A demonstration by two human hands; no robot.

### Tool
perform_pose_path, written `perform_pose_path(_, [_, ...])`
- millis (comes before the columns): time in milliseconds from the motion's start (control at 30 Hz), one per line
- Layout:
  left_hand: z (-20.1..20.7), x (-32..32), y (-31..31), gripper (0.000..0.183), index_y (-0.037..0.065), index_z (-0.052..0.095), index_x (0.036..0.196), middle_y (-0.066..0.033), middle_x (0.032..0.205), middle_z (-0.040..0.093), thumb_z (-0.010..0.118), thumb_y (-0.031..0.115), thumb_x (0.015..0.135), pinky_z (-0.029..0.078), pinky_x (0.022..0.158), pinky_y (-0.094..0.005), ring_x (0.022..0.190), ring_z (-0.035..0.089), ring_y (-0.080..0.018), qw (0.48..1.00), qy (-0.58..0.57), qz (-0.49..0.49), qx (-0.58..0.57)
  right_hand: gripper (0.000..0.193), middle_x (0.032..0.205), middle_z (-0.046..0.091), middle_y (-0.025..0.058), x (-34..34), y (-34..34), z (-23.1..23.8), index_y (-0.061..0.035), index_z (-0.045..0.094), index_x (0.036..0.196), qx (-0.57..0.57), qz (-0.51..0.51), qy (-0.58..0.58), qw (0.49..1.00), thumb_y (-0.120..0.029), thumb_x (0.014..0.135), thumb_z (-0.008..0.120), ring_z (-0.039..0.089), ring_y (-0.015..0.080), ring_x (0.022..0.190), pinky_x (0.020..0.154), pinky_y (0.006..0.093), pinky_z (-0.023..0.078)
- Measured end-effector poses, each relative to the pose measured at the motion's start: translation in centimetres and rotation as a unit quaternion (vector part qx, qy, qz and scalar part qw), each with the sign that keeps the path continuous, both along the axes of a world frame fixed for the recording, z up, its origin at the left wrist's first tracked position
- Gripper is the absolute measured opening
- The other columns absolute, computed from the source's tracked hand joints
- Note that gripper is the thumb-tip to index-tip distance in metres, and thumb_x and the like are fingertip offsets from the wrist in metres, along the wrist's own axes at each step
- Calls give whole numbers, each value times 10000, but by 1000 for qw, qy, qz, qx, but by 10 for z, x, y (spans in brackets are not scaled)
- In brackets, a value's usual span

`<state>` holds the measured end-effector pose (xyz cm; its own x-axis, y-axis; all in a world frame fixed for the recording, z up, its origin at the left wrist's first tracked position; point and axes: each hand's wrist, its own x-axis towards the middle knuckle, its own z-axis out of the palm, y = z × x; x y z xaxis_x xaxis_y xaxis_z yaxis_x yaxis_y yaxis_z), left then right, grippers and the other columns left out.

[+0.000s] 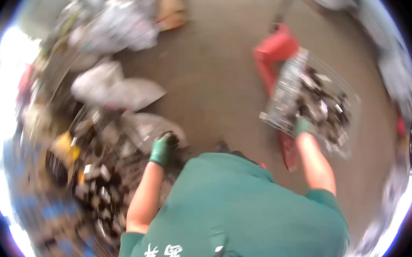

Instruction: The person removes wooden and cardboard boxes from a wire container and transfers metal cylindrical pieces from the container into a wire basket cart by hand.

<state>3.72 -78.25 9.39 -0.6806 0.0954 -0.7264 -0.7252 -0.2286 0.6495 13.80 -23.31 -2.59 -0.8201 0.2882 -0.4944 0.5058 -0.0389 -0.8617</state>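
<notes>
My left hand (162, 149), in a green glove, is raised beside a pale sack (148, 128) and near a heap of dark scrap pieces (102, 193). Something dark shows at its fingers; blur hides whether that is the glove's own surface or a held piece. On the other side, my right hand (302, 126), also green-gloved, reaches to the near left edge of a wire mesh basket (284, 93). Dark and shiny small parts (326, 104) fill the basket. The right fingers are smeared and partly lost among basket and parts.
A red pallet jack (278, 46) is at the basket, its red fork (287, 151) showing below. White sacks (117, 89) and plastic bags (123, 24) crowd the left. A yellow item (66, 145) lies by the heap. Grey-brown floor (213, 77) runs between both sides.
</notes>
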Motion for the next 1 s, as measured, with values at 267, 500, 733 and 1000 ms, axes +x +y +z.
perform_pose_path(267, [-54,184,-201,141,93,659,1034,-43,788,658,549,71,949,543,598,-335,663,633,-179,915,95,349,-177,391,993,641,99,-29,160,-45,-19,571,1227,63,-91,-180,977,-250,912,580,608,234,847,711,389,505])
perform_pose_path(500, [-69,286,-284,156,54,647,997,-26,625,531,493,79,1006,403,424,-269,484,485,-136,807,80,562,-161,498,1118,646,99,-132,42,-98,21,546,1325,152,265,-178,935,-188,878,617,607,237,958,814,381,518])
perform_pose_path(733, [-103,323,-374,94,128,633,1020,-11,749,651,578,191,977,487,476,-270,558,617,-139,731,-35,663,-155,473,1225,628,150,-191,-361,17,56,537,1299,-2,481,-69,874,18,834,615,612,219,1107,948,334,493])
perform_pose_path(1000, [-235,291,-533,84,87,693,923,-15,734,637,692,154,872,486,540,-318,600,586,-138,700,-26,683,-205,461,1144,667,170,-182,-421,46,80,556,1270,96,515,-108,845,-22,826,625,662,215,996,878,304,535])
